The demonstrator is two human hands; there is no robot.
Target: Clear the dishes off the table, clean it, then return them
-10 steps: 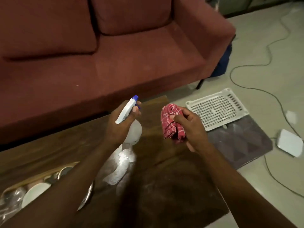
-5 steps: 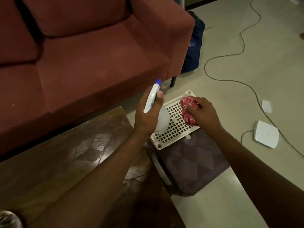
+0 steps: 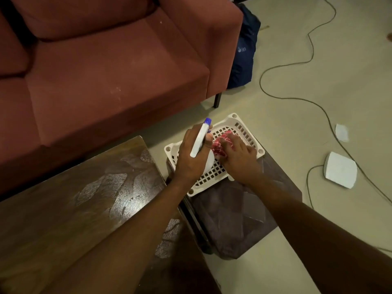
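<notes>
My left hand [image 3: 191, 158] grips a white spray bottle [image 3: 200, 137] with a blue nozzle, held over a white perforated plastic tray [image 3: 244, 129]. The tray rests on a dark stool [image 3: 237, 217] beside the wooden table [image 3: 84, 198]. My right hand [image 3: 239, 158] presses a bunched red-and-white cloth [image 3: 221, 144] down onto the tray, fingers still around it. The table's dark top shows damp streaks. No dishes are in view.
A dark red sofa [image 3: 106, 66] runs along the table's far side. A blue bag [image 3: 244, 52] leans at the sofa's arm. A cable [image 3: 297, 98] snakes across the pale floor, ending near a white flat device [image 3: 340, 169].
Both hands moved right off the table and lowered over the white tray. The cloth has come down onto the tray. The view turned right, so the dishes at the table's left end left the frame.
</notes>
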